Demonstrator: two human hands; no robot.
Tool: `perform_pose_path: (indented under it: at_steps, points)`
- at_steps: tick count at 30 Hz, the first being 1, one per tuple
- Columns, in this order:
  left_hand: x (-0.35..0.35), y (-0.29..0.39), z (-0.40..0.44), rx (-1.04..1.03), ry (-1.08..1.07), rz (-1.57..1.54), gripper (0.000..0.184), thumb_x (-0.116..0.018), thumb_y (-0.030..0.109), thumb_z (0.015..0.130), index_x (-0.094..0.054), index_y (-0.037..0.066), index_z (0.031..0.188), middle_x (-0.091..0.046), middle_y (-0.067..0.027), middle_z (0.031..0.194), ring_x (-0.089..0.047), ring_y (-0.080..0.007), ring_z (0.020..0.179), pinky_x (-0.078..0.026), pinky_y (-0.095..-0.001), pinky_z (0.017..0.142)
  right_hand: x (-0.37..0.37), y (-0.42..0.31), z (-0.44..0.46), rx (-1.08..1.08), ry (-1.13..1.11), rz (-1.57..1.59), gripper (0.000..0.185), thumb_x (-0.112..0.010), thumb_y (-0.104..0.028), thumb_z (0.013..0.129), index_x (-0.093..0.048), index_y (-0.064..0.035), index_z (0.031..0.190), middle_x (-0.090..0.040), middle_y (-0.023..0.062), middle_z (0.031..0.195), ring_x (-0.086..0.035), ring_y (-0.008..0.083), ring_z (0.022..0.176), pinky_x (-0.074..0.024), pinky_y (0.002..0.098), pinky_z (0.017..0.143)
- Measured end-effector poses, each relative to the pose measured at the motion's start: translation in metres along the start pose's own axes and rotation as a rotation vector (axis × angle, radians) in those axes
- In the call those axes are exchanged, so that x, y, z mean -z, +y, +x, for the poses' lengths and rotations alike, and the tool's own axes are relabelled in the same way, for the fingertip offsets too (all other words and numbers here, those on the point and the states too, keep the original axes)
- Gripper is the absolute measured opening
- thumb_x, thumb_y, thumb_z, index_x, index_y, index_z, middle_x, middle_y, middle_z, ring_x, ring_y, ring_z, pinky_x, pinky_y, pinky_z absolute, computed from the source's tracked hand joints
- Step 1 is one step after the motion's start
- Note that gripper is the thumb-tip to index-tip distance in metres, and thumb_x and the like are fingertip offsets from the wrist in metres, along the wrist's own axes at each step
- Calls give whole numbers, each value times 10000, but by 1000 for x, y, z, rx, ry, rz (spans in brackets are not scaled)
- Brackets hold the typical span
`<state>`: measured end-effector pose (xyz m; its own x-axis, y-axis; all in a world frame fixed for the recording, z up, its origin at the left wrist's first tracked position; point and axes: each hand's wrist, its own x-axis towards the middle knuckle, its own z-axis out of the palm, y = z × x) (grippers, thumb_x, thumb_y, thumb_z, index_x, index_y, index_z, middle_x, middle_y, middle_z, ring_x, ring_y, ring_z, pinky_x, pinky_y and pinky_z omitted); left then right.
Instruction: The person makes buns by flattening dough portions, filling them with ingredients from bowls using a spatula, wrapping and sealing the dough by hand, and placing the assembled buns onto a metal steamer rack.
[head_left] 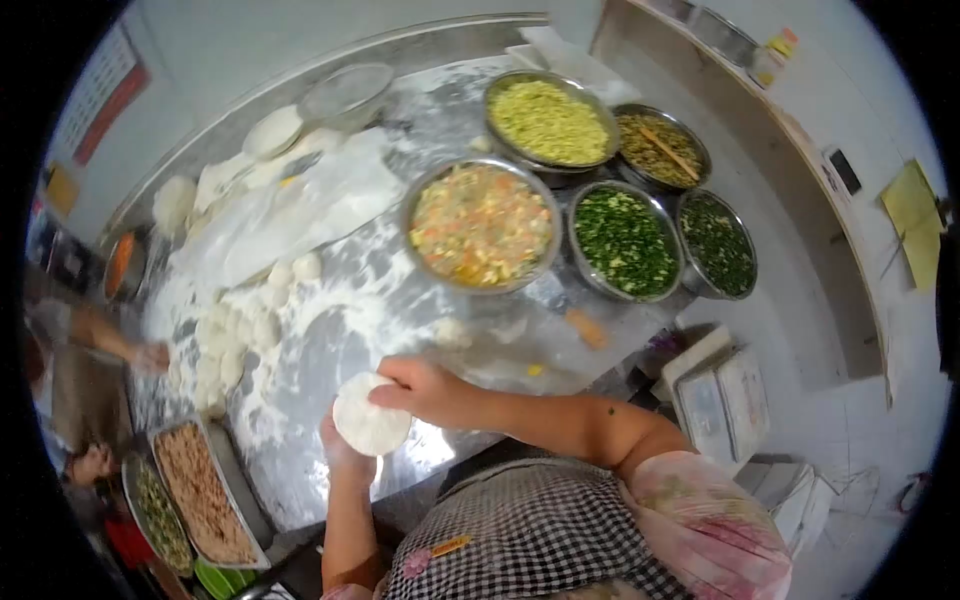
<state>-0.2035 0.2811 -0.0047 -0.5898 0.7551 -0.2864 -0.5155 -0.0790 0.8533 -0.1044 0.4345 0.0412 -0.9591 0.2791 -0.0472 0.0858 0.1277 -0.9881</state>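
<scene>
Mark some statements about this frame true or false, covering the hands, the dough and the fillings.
1. Both the left hand and the right hand touch the dough disc. True.
2. The small dough pieces lie right of the bowl of orange-flecked filling. False: the small dough pieces lie left of it.
3. A stick-like utensil rests in one of the bowls. True.
4. The rectangular tray is on the wearer's right. False: the rectangular tray is on the left.
</scene>
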Motion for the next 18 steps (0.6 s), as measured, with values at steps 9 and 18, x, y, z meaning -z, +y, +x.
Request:
perform_pose_path:
  at_steps: [9, 18]
  points:
    - [-152, -93, 91, -58, -287, 412, 365, -644, 24, 761, -503, 43, 1097, -597, -80, 939, -593, -174, 837, -502, -293, 693, 333, 59, -87, -199, 700, -711, 241, -511, -205, 856, -576, -41, 1021, -599, 146, 966, -590, 323, 874, -463, 412, 781]
    - [-372, -133, 154, 125, -220, 185, 324, -664, 119, 793, -514, 50, 1072, -614, -80, 898, -611, -166, 765, -524, -294, 662, 614, 137, -142, -471, 654, -1534, 204, -535, -145, 821, -552, -70, 1010, -604, 113, 915, -565, 256, 909, -477, 414, 745]
